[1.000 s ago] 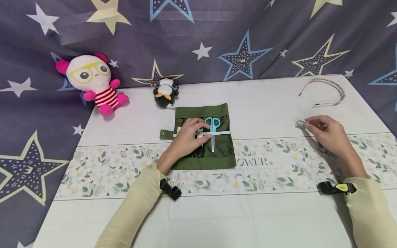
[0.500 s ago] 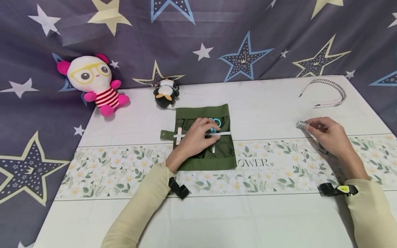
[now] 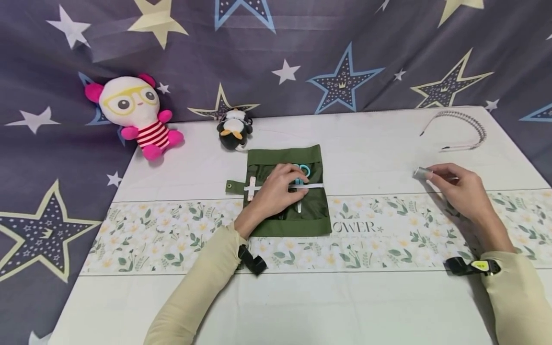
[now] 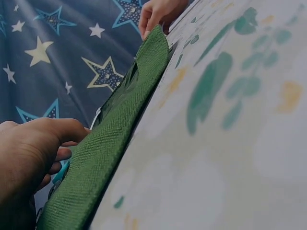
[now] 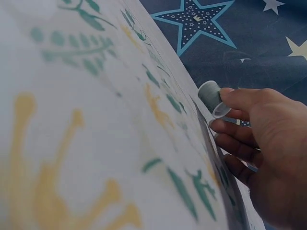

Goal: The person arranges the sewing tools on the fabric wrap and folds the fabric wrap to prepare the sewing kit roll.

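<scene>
A green fabric sewing kit [image 3: 289, 229] lies unfolded on the table, a white elastic band [image 3: 316, 185] running across it. My left hand [image 3: 279, 189] is over its middle, thumb and fingertips at the band beside the teal-handled scissors [image 3: 305, 170], which it partly covers. In the left wrist view the kit's raised green edge [image 4: 103, 153] hides the tip of my left thumb [image 4: 62, 129]. My right hand [image 3: 463, 189], off to the right, pinches a spool of grey thread [image 3: 421, 173] between thumb and fingers. The right wrist view shows the spool [image 5: 209, 98] tilted, with pale rims.
A thin headband [image 3: 478, 129] lies at the back right. Toward the back left are a penguin toy [image 3: 233, 130] and a pink-and-white panda plush [image 3: 142, 115]. A small pale strip [image 3: 252, 188] is tucked under the band's left end. A starry curtain [image 3: 297, 43] hangs behind the table [image 3: 366, 311].
My left hand has moved right across the kit, from beside the scissors to over them, uncovering the pale strip on the left. My right hand stays in place with the thread spool.
</scene>
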Action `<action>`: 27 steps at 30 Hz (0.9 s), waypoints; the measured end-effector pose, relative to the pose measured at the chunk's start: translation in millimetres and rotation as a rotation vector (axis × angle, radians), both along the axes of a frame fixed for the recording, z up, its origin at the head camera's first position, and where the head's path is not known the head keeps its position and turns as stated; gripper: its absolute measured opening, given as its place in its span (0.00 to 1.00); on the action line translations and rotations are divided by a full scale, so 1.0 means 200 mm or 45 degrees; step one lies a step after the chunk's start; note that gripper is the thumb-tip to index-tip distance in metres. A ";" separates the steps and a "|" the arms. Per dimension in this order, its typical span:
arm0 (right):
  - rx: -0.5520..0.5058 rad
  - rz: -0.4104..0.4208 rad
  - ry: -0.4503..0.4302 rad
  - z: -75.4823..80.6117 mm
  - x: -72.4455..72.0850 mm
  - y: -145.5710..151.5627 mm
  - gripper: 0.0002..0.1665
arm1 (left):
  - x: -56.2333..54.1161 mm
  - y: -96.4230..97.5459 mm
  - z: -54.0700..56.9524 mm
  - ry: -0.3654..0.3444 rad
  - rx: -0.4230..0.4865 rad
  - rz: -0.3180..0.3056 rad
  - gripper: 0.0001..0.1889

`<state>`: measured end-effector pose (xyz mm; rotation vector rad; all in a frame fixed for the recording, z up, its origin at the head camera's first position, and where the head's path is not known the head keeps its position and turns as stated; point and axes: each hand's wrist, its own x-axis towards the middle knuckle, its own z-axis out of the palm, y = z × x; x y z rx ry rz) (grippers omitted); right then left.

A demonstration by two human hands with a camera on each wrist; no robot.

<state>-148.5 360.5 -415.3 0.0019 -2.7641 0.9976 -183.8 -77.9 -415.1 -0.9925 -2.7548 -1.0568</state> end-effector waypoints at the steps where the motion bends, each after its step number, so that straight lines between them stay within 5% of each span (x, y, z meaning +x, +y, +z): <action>1: -0.004 0.004 0.001 0.00 0.00 0.00 0.21 | 0.00 0.00 0.00 -0.001 -0.001 0.001 0.12; 13: -0.093 0.078 0.041 0.01 -0.01 -0.05 0.19 | 0.00 0.02 0.01 0.016 -0.044 -0.009 0.11; 27: -0.109 0.152 -0.044 0.01 -0.04 -0.20 0.23 | -0.02 0.03 0.00 0.069 -0.063 -0.034 0.06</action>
